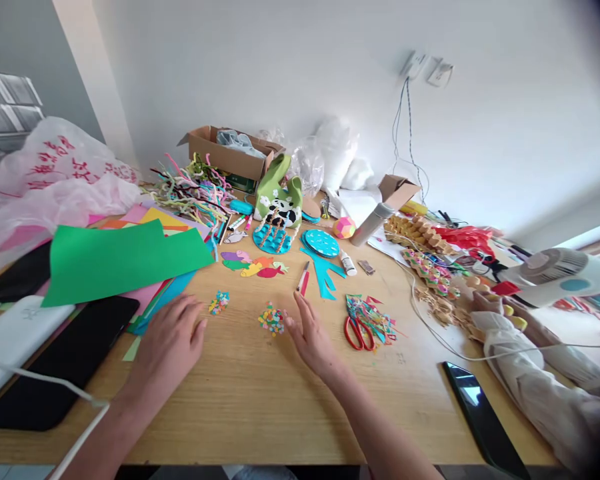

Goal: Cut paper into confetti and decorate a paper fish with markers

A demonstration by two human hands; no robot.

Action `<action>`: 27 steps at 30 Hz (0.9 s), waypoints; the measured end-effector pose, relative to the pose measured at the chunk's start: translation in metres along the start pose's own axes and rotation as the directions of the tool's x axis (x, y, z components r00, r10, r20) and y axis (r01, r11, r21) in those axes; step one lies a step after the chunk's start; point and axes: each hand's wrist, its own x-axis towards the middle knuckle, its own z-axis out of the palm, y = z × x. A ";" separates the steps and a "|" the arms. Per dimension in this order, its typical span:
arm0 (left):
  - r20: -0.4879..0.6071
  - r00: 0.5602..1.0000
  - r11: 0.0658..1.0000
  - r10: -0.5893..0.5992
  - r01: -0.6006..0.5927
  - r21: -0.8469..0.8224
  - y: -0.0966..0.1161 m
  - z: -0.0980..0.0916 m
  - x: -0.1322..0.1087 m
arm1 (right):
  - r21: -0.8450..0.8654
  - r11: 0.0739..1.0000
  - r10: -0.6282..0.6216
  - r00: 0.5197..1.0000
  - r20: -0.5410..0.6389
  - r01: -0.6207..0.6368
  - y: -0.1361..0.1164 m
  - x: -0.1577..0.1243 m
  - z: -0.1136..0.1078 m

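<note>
Left grip (174, 330), right grip (311, 339) — half-spread, near confetti (271, 320)

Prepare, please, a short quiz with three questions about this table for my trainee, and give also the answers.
1. True or false: the red-handled scissors lie to the right of the person's right hand.
2. What colour is the large paper on top at the left?
A) black
B) green
C) yellow
3. Fill in: the larger confetti pile lies nearest to the person's ____ hand.

Key: 1. True; 2. B; 3. right
</note>
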 end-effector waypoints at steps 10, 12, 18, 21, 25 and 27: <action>0.013 0.999 0.996 0.032 -0.031 -0.089 0.044 0.041 0.054 | -0.213 0.977 0.024 0.991 0.131 0.005 -0.027 0.008 0.045; -0.039 0.998 0.994 0.056 -0.059 -0.093 0.044 0.048 0.056 | -0.193 0.981 0.028 0.991 0.131 -0.002 -0.036 0.025 0.051; -0.160 0.981 0.985 0.111 -0.130 -0.117 0.029 0.055 0.053 | -0.115 0.986 -0.088 0.968 0.237 0.118 -0.024 0.026 0.034; -0.214 0.970 0.978 0.113 -0.146 -0.146 0.024 0.052 0.055 | -0.182 0.972 -0.099 0.965 0.244 0.146 -0.007 0.011 0.019; -0.231 0.960 0.966 0.159 -0.200 -0.166 0.029 0.050 0.057 | -0.259 0.964 -0.009 0.981 0.195 0.060 0.000 0.016 0.022; -0.236 0.955 0.959 0.181 -0.225 -0.175 0.031 0.050 0.057 | -0.261 0.964 -0.016 0.989 0.146 0.054 -0.003 0.027 0.030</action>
